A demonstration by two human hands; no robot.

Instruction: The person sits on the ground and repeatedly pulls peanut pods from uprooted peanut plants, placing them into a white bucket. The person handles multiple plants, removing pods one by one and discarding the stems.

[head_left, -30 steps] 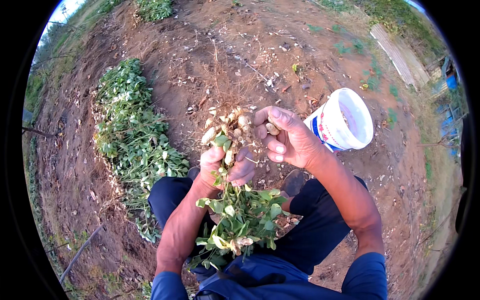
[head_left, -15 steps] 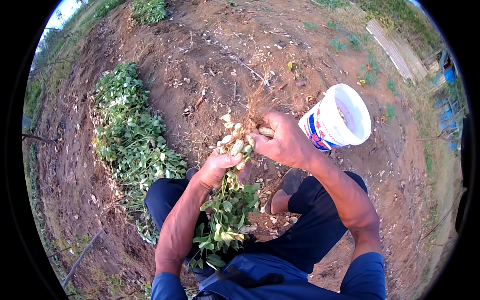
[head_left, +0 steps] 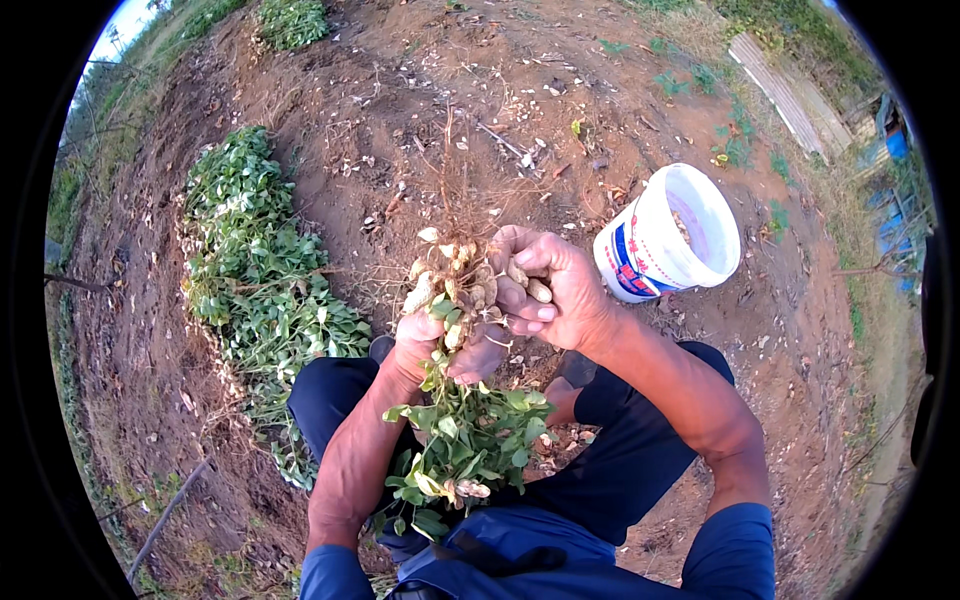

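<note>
A peanut plant [head_left: 470,430] hangs upside down between my knees, its leaves toward my lap and its thin roots pointing away from me. My left hand [head_left: 440,345] is closed round the stems just below a cluster of pale peanut pods [head_left: 452,275]. Beside that cluster on the right, my right hand [head_left: 555,285] is curled with peanuts [head_left: 530,281] held in its fingers. Just past my right hand stands a white bucket [head_left: 625,235] with a blue and red print, tilted in my view. Some peanuts show inside it.
On the left lies a long heap of pulled leafy plants [head_left: 260,260]. Another green clump [head_left: 292,22] sits farther off. Brown soil [head_left: 400,90] with scattered dry leaves surrounds me. A stick [head_left: 170,515] lies at lower left, and corrugated sheets [head_left: 785,95] rest at far right.
The pod cluster has turned and spread more into view. My right hand has shifted slightly to the right, with peanuts now showing in its curled fingers. The bucket stands where it was.
</note>
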